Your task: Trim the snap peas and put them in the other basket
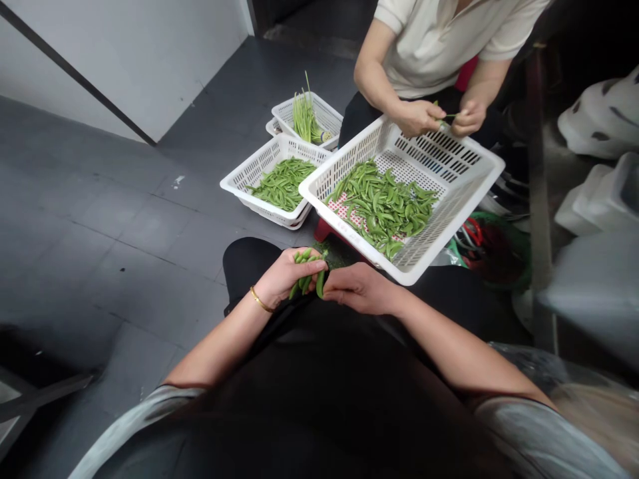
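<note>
Several green pea pods (303, 274) are bunched in my left hand (288, 274), which is closed around them above my lap; a gold bracelet circles that wrist. One pod (320, 285) hangs at the left fingertips, and my right hand (357, 287) pinches at its edge with closed fingers. Just beyond my hands, a large white slotted basket (405, 274) holds a spread of pea pods (384, 203). Behind it to the left, a smaller white basket (233, 187) contains more pods (285, 183).
Across the large basket, a co-worker in a pale shirt (439, 50) handles a green pod with both hands (442, 120). A further white basket (280, 110) bears long green stalks (305, 120). White containers (599, 193) stand at right. Grey tiles (124, 219) cover the floor.
</note>
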A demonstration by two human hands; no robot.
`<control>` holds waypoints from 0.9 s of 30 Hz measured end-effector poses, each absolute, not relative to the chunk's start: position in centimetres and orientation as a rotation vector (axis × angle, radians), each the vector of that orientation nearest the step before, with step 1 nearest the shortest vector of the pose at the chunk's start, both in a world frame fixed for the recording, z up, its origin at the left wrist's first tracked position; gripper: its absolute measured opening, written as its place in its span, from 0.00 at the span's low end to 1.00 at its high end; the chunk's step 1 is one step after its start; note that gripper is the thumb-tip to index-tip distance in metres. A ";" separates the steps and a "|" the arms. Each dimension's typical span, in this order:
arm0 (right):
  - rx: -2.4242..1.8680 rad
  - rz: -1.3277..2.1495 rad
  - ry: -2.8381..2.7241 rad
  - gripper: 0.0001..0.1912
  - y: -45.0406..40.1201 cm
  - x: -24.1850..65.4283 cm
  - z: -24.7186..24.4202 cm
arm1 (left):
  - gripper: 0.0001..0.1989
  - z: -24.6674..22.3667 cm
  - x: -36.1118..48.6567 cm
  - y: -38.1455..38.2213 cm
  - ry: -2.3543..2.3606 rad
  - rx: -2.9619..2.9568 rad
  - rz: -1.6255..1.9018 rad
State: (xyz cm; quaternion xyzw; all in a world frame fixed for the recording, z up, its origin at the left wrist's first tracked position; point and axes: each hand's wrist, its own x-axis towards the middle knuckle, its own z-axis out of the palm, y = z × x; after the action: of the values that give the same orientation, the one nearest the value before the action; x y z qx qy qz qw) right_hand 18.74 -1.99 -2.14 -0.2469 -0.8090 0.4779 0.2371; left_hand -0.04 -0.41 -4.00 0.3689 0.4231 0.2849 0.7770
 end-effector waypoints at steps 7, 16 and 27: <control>-1.074 1.209 -1.653 0.12 -0.9 22.1 -1.6 | 0.14 -3.4 -0.7 -0.7 0.701 0.749 0.488; -0.941 0.217 -2.596 0.09 -1.4 19.7 -1.7 | 0.16 -4.2 -0.8 -0.3 0.697 0.783 0.403; -0.986 1.219 -1.884 0.12 -1.9 18.8 -3.1 | 0.03 -1.4 0.0 -1.4 0.996 1.602 0.713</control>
State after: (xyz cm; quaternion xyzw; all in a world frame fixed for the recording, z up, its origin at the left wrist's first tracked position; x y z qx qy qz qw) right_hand 18.82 -1.88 -3.14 -0.3786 -0.7232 0.4682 0.3385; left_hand -0.04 -1.35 -1.45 0.6721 0.4177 0.2989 0.5334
